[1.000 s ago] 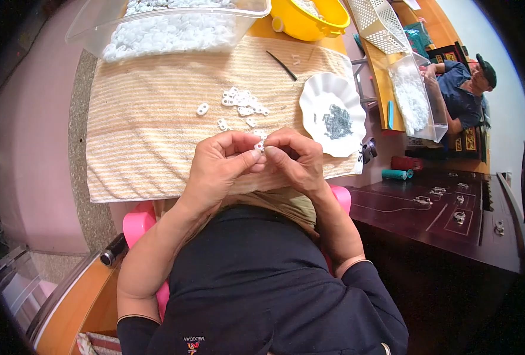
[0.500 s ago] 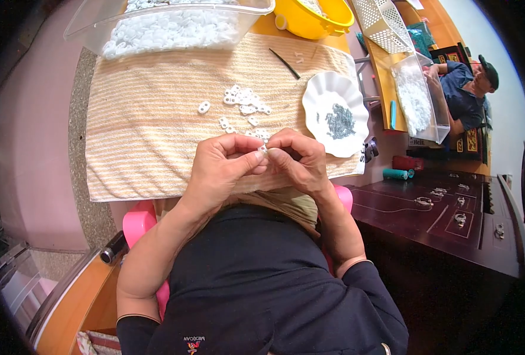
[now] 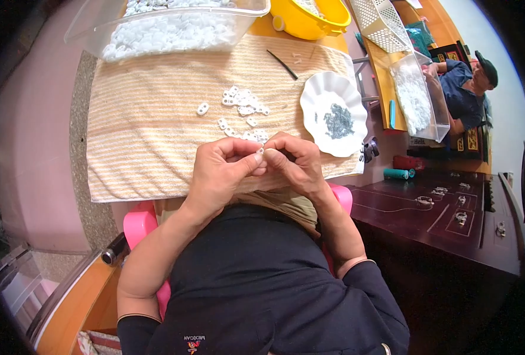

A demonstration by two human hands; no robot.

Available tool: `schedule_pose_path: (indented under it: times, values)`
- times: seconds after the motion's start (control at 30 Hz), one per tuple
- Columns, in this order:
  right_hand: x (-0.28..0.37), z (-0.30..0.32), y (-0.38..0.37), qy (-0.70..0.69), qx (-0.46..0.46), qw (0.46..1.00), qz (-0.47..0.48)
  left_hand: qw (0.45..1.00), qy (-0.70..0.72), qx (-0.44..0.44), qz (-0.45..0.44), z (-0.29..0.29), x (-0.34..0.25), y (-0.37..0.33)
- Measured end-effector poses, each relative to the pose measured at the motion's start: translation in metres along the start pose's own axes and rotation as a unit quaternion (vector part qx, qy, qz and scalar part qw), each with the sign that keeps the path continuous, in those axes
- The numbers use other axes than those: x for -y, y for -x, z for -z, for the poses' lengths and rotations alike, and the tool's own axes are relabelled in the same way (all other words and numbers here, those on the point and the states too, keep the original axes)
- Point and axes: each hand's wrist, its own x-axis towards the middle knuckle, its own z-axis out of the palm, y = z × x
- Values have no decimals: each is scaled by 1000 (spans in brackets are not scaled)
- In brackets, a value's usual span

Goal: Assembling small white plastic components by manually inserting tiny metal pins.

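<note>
Here's a small white piece (image 3: 260, 151) right at the fingertips, pinched between thumb and fingers of the left hand (image 3: 220, 167), most of it covered by them! In comes the right hand (image 3: 298, 164), its thumb and forefinger bent close at the piece's right side; what they grip, I can't tell. Just beyond those fingers, loose white pieces (image 3: 245, 100) dot the striped towel (image 3: 144, 127), a scalloped plate (image 3: 313, 129) off right.

We hold a small white piece (image 3: 261, 151) between our fingertips (image 3: 256, 158), most of it hidden, its tilt unclear.
</note>
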Motion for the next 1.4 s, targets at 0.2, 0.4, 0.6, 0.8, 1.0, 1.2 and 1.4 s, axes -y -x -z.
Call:
schedule_pose_path:
  times: [0.2,0.4,0.6,0.8,1.0,1.2,1.4]
  values:
    - [4,-3,1,-129,-21,990,-48,1000,27,14,1,0,-2,0]
    - [4,-1,0,-138,-20,989,-41,999,29,15,4,0,-4,-1]
    - [-1,0,1,-151,-16,987,-58,999,35,13,11,0,-6,0]
    - [-1,2,1,-137,1,989,-50,999,38,18,16,1,-6,-1]
    - [2,2,0,-144,12,989,-42,998,56,16,29,0,-9,0]
    - [3,2,1,-107,18,993,-44,998,52,22,25,1,-8,0]
    - [0,0,1,-30,-2,1000,3,998,47,27,24,0,-7,1]
